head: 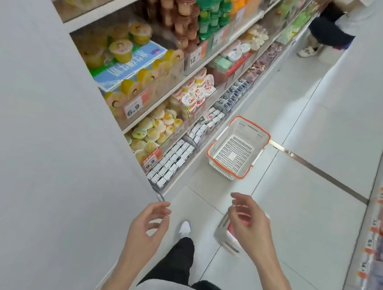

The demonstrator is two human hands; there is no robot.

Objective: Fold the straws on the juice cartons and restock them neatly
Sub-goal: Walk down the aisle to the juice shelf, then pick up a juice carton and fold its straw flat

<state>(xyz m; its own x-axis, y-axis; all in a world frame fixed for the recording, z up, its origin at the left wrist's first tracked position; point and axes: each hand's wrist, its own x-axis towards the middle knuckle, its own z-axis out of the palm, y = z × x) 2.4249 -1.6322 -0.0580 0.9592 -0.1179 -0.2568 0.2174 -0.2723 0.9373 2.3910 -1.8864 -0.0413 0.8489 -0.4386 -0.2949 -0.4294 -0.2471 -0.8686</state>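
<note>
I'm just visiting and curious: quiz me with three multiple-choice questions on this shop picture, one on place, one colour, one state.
1. Where does the white basket stand? A on the floor beside the bottom shelf; B on the top shelf; C in a hand.
2. What colour is its rim? A blue; B orange; C green.
3. What do the left hand and right hand hold? A cartons; B a straw; C nothing.
Answers: A, it sits on the floor by the small cartons; B, the rim is orange; C, both hands are loosely curled and empty.
</note>
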